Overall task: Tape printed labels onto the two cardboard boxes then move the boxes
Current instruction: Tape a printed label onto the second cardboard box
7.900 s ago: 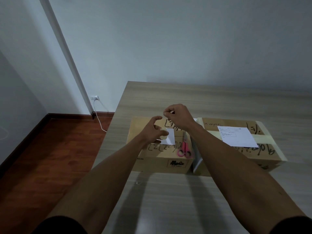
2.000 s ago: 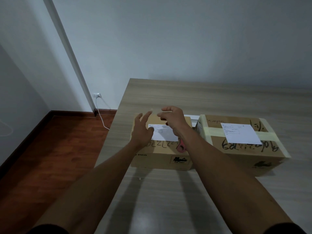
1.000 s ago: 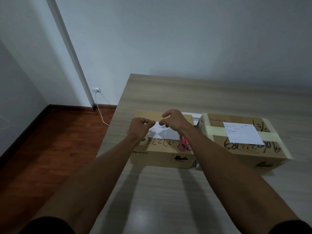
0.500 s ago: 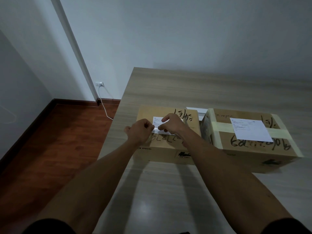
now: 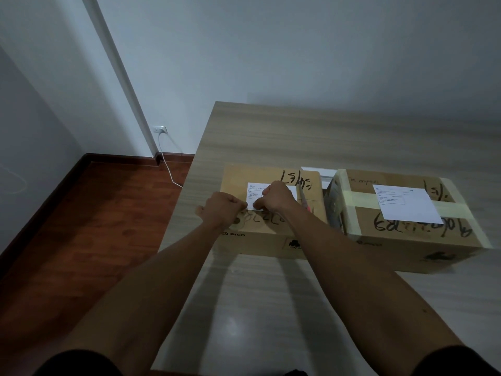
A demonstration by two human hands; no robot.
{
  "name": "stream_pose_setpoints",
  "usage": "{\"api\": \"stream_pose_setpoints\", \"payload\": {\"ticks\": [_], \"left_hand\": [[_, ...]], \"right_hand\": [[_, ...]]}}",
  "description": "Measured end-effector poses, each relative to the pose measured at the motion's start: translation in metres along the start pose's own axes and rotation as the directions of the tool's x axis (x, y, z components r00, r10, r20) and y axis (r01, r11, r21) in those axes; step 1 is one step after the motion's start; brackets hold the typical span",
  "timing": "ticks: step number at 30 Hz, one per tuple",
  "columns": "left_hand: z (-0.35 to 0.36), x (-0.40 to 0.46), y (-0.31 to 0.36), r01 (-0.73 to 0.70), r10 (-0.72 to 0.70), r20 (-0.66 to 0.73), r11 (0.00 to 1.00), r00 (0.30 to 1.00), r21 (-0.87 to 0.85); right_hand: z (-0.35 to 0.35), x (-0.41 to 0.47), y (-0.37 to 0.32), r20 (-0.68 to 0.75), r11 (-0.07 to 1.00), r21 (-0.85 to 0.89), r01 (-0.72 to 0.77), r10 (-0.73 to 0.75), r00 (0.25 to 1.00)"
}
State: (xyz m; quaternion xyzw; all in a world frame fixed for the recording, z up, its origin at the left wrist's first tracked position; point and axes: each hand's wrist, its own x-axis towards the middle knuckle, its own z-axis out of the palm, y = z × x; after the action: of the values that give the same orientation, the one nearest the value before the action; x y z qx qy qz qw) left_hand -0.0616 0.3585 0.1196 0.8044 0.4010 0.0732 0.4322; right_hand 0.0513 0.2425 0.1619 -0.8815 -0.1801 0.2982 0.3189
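Left box (image 5: 260, 240) – white label (image 5: 257, 191) flat on top; right box (image 5: 412, 240) – label (image 5: 406, 203) over tape band.

Both hands, left hand (image 5: 223, 210) and right hand (image 5: 273, 198), are now down on the label (image 5: 254, 189), which lies flat on the left box (image 5: 260, 240).

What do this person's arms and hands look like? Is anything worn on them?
Two bare forearms reach in from the bottom of the view. The left hand and right hand wear no gloves, and no rings, watch or bracelets show. Dark short sleeves show at the bottom corners, ending above the elbows. A small dark spot marks the right forearm.
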Motion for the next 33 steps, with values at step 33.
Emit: {"api": "stream_pose_setpoints", "payload": {"ticks": [33], "left_hand": [[0.0,0.027,0.005,0.206,-0.207,-0.013,0.962,0.978,0.177]], "right_hand": [[0.002,0.011,-0.013,-0.033,0.933,-0.358,-0.032,0.021,0.999]]}}
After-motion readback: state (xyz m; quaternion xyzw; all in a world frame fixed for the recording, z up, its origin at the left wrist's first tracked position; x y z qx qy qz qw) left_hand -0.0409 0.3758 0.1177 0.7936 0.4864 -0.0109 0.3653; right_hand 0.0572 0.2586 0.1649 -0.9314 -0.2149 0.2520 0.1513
